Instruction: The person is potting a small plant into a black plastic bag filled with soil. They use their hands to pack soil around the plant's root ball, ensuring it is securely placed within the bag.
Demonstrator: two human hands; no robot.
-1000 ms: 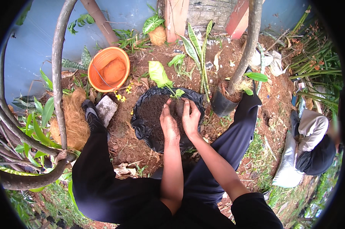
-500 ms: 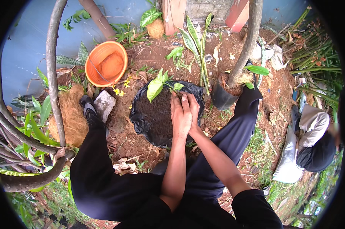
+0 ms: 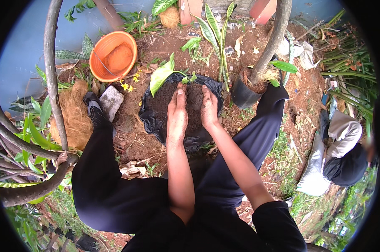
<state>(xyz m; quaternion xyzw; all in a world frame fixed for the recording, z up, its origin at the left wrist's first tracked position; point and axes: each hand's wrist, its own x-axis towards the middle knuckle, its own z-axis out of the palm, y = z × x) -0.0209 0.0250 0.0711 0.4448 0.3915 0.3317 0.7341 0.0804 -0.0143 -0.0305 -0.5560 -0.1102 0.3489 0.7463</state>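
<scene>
A black plastic bag (image 3: 150, 122) of dark soil (image 3: 161, 95) sits on the ground between my legs. A young plant (image 3: 162, 75) with light green leaves leans at the far edge of the soil. My left hand (image 3: 177, 116) rests on the soil just below its stem, fingers stretched forward and dirty. Across a narrow strip of soil, my right hand (image 3: 209, 107) lies along the right side of the bag, fingers extended and palm turned inward. Neither hand visibly holds anything; the fingertips partly sink from sight at the soil.
An orange bucket (image 3: 133, 54) stands beyond at left, near a stone block (image 3: 111, 102) and brown fibre (image 3: 74, 117). To the right is a black pot (image 3: 242, 98) with a woody stem; a snake plant (image 3: 218, 40) grows behind. Another person (image 3: 345, 138) sits at far right.
My hands were together at the plant's base; now they have parted, the left moving left and the right staying at the bag's right side. The plant's large leaf has shifted left.
</scene>
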